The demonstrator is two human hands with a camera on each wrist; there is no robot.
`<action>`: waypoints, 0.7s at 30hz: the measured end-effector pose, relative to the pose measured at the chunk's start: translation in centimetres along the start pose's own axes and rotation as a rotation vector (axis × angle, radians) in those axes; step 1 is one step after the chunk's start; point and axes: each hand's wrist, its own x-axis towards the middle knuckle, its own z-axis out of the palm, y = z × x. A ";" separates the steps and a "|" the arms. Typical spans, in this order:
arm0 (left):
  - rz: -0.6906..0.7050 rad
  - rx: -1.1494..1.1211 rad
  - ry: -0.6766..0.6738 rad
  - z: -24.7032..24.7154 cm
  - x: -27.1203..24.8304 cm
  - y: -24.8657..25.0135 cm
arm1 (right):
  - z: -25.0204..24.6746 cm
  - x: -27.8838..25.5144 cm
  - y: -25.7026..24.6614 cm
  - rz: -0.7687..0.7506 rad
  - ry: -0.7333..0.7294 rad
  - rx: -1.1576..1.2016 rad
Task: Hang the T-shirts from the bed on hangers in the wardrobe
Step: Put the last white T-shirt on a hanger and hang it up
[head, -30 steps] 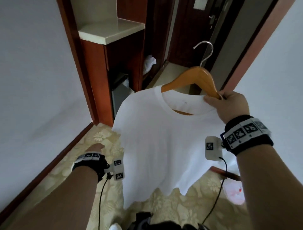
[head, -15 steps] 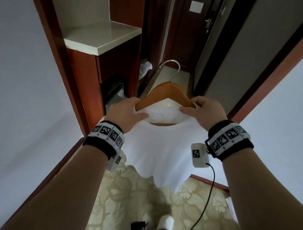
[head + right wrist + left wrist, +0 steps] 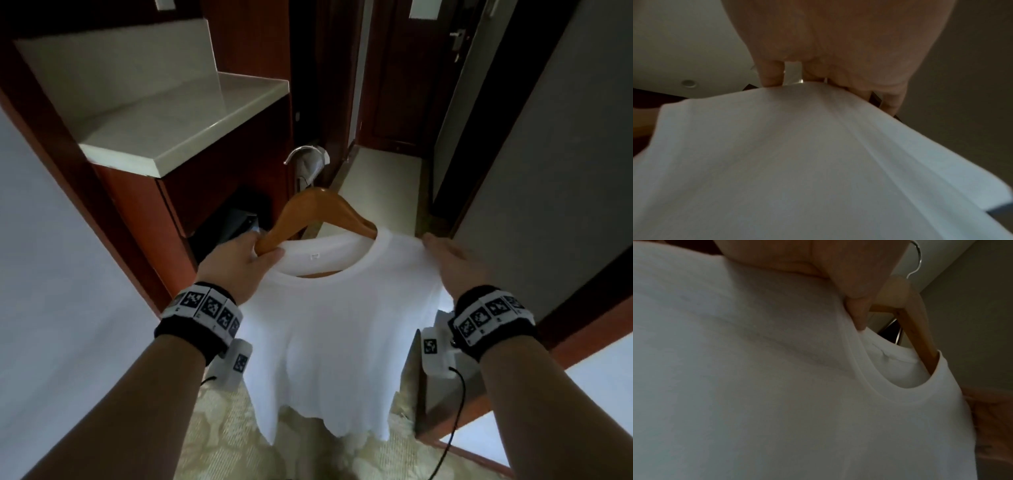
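Observation:
A white T-shirt (image 3: 329, 325) hangs on a wooden hanger (image 3: 318, 209) in front of me, its metal hook (image 3: 301, 154) pointing toward the dark wardrobe opening (image 3: 308, 85). My left hand (image 3: 246, 260) grips the hanger's left arm, and its thumb (image 3: 857, 313) presses the collar there. In the left wrist view the hanger (image 3: 920, 337) runs into the neck of the shirt (image 3: 777, 386). My right hand (image 3: 448, 260) lies flat on the shirt's right shoulder, fingers extended. In the right wrist view its palm covers the fabric (image 3: 818, 162).
A red-brown cabinet with a pale countertop (image 3: 181, 137) stands to the left, beside the wardrobe. A white bundle (image 3: 313, 164) lies inside the wardrobe, low down. A grey wall (image 3: 548, 171) closes the right side, with a dark door (image 3: 411, 68) beyond. Patterned carpet (image 3: 222, 428) lies underfoot.
My left hand came up from hanging low and took hold of the hanger's left arm. My right hand slid from the collar out to the right shoulder. The view moved closer to the wardrobe.

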 end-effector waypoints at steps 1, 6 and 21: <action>-0.013 -0.003 0.006 0.3 1.3 0.4 | 0.1 2.3 0.2 -0.010 0.007 -0.013; -0.057 -0.006 0.027 1.7 7.4 0.3 | 1.7 10.8 -0.3 -0.009 0.018 -0.157; -0.063 -0.066 -0.016 6.4 31.6 -0.7 | 8.1 31.7 -5.0 -0.208 0.046 -0.288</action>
